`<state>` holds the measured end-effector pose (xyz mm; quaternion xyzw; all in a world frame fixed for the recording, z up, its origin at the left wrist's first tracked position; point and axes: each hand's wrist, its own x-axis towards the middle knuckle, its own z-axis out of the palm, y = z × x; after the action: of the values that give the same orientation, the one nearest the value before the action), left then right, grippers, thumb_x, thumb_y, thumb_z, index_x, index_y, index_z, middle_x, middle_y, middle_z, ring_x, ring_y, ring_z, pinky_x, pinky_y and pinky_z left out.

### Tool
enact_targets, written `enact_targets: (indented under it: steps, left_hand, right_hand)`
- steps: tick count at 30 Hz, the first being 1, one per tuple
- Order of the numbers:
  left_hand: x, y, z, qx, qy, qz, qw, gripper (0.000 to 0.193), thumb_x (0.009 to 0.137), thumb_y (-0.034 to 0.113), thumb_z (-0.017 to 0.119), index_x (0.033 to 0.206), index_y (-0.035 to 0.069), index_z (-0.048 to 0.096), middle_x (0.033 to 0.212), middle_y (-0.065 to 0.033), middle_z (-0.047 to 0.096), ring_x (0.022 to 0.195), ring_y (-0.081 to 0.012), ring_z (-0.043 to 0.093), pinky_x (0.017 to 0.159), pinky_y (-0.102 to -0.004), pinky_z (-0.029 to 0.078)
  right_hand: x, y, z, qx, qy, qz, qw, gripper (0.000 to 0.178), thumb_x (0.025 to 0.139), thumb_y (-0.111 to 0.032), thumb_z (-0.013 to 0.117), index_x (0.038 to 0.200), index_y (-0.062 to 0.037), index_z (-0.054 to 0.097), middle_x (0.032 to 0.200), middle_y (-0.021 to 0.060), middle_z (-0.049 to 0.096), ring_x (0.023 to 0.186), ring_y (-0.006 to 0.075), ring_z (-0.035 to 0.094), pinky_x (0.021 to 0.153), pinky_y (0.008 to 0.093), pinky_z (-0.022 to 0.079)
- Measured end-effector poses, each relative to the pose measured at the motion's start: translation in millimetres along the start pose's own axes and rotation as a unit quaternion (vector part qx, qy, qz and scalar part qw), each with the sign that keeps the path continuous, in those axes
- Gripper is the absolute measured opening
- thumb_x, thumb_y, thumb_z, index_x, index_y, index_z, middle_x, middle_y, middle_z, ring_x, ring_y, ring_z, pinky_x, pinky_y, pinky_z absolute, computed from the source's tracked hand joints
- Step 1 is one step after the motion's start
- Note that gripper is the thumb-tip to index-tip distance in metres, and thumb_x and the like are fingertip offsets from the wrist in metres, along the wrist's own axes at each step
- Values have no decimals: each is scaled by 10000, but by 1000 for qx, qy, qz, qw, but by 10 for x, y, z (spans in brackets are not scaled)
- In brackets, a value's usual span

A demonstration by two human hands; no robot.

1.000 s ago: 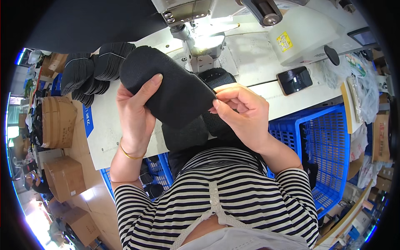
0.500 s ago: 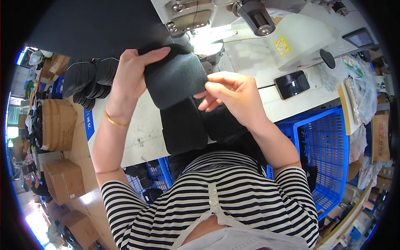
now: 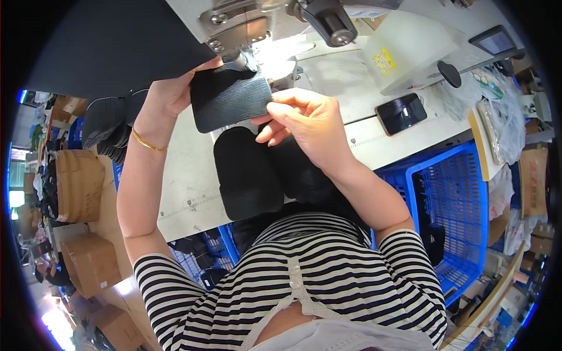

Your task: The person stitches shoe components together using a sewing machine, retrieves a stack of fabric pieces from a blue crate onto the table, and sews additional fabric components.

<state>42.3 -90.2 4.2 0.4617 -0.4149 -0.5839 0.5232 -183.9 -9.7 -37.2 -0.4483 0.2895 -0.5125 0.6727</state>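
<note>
A black fabric piece with rounded corners is held up at the sewing machine, its far edge by the lit needle area. My left hand grips the piece's left far side, the fingertips partly hidden behind it and the machine. With thumb and fingers, my right hand pinches the right edge. Just below, two dark piles lie at the table's near edge: a black rounded piece on the left and another dark piece on the right, partly under my right hand.
Tied stacks of black pieces lie at the table's left. A phone rests on the white table at right. Blue baskets stand below the edge. A large dark panel covers the upper left. Cardboard boxes sit on the floor.
Both hands have carried the fabric piece farther in, toward the needle area. The left fingers have slipped mostly out of sight. The view has shifted slightly.
</note>
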Motion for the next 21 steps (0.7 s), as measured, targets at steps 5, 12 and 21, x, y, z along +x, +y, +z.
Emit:
enact_targets:
  steps: [5,12,21]
  left_hand:
    - [-448,-85,206,478,49,392,785,259,768,127,786,994,27,709,987,-97,680,913,-206,617,826,-321,475]
    - [-707,-237,142,466,-99,497,725,372,688,34,793,1049,19,707,1049,-105,675,951,-260,618,814,-340,503]
    - [-825,-314,259,606,-58,612,505,404,603,43,666,993,-59,693,1013,-140,669,942,-277,672,766,-351,586]
  right_hand:
    - [5,64,68,10,14,-20,1000,191,922,-31,597,1068,91,613,879,165,714,698,180,712,624,254,574]
    - [-43,127,69,-3,-23,-50,998,258,945,-45,568,1168,82,602,1004,119,706,890,159,695,799,274,573]
    - [-224,197,212,117,-64,-14,991,408,954,-4,511,1351,78,470,1294,170,578,1186,215,572,999,375,503]
